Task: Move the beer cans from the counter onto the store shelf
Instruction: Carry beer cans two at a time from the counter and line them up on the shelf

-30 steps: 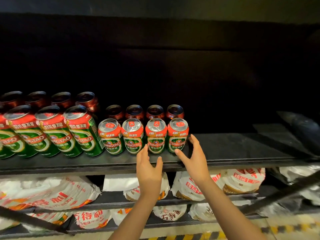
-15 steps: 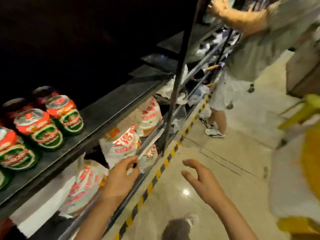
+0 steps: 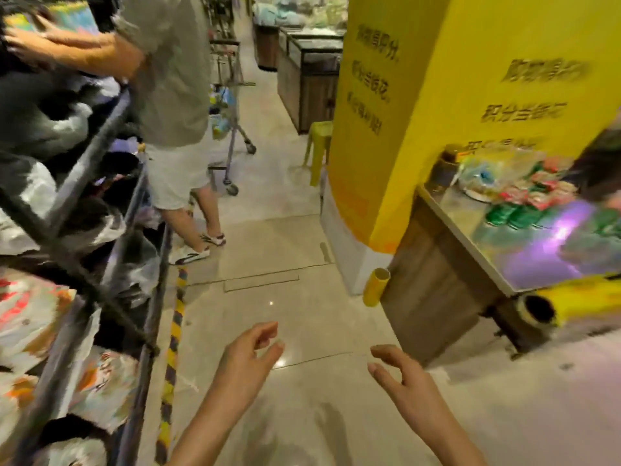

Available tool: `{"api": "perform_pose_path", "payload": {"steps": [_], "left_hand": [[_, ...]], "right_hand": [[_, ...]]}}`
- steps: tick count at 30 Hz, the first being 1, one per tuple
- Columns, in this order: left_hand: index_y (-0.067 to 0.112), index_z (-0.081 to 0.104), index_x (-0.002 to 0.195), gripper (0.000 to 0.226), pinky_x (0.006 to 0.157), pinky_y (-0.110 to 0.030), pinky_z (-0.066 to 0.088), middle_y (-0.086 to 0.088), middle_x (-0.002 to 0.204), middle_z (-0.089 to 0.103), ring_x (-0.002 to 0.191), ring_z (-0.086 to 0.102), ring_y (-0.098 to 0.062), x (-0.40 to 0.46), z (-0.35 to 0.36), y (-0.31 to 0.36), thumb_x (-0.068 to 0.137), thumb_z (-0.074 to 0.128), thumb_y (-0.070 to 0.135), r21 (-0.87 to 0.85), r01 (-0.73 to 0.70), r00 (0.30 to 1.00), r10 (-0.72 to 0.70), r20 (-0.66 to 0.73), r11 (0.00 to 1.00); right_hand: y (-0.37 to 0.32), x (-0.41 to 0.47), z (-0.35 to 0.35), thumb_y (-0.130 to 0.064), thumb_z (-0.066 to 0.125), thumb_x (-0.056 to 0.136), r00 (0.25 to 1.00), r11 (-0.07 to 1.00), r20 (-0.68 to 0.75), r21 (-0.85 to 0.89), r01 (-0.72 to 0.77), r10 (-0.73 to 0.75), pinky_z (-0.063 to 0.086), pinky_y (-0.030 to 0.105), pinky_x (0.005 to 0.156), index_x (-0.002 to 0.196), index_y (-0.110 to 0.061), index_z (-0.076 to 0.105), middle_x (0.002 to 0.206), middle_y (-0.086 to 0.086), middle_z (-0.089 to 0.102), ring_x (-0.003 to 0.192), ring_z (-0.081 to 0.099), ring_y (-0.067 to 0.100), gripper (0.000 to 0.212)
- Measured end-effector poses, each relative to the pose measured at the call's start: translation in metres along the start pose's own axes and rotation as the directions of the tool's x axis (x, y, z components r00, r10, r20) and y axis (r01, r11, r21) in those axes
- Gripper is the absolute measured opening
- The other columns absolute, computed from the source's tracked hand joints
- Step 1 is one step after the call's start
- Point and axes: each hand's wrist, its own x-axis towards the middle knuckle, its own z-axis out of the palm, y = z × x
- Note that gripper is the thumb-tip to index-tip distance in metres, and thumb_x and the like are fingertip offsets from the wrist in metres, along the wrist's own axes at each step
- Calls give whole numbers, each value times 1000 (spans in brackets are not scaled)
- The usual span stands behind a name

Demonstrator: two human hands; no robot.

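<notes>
Both the left hand and right hand hang released, grasping nothing, while the blurred green-and-red beer cans stand on the wood-fronted bench at two o'clock, nearer the right hand.

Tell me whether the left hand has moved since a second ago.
Yes. The left hand has left the store shelf, where it was at the front edge, and now hangs empty over the floor.
</notes>
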Motion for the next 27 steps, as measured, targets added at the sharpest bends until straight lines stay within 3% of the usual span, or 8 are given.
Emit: {"api": "perform_pose_path", "payload": {"steps": [4, 8, 14, 19, 24, 27], "left_hand": [[29, 60, 105, 27, 83, -14, 44, 9, 104, 64, 102, 58, -9, -4, 114, 54, 85, 65, 11, -2, -105, 975, 103, 198, 994], [30, 58, 117, 33, 93, -26, 47, 15, 111, 62, 107, 55, -2, -16, 217, 99, 86, 65, 19, -30, -168, 918, 167, 361, 985], [30, 58, 117, 31, 94, -24, 46, 16, 111, 62, 107, 55, -1, -13, 320, 152, 87, 63, 21, -34, -203, 857, 194, 478, 979], [33, 58, 111, 27, 82, -11, 43, 16, 107, 63, 104, 56, 1, 22, 376, 183, 87, 63, 21, -46, -217, 839, 211, 501, 975], [27, 61, 109, 24, 77, -11, 41, 11, 106, 64, 102, 59, -3, 80, 432, 215, 87, 63, 18, -77, -176, 843, 190, 504, 981], [21, 60, 110, 24, 76, -11, 41, 6, 106, 64, 101, 58, -3, 114, 473, 243, 88, 61, 12, -106, -155, 829, 187, 526, 982]], "right_hand": [[74, -34, -90, -33, 61, 90, 977, 989, -156, 52, -141, 147, 36, 8, 76, 101, -41, 54, 106, -22, 59, 102, 52, -6, 15], [149, -67, -160, -29, 62, 89, 914, 957, -291, 149, -248, 282, 41, 21, 82, 101, -36, 60, 109, -16, 64, 109, 57, 4, 14], [213, -89, -240, -27, 62, 89, 852, 932, -385, 222, -288, 355, 41, 22, 83, 105, -31, 63, 108, -16, 65, 108, 58, 4, 16], [244, -58, -288, -23, 61, 90, 838, 911, -387, 304, -279, 385, 43, 25, 85, 99, -34, 62, 108, -14, 65, 108, 58, 6, 14], [257, 8, -346, -30, 59, 91, 845, 908, -369, 314, -279, 387, 41, 22, 92, 102, -38, 59, 114, -16, 61, 112, 52, -1, 14], [260, 40, -393, -29, 60, 91, 858, 932, -387, 268, -245, 337, 36, 1, 79, 101, -40, 57, 106, -26, 58, 104, 50, -15, 15]]}}
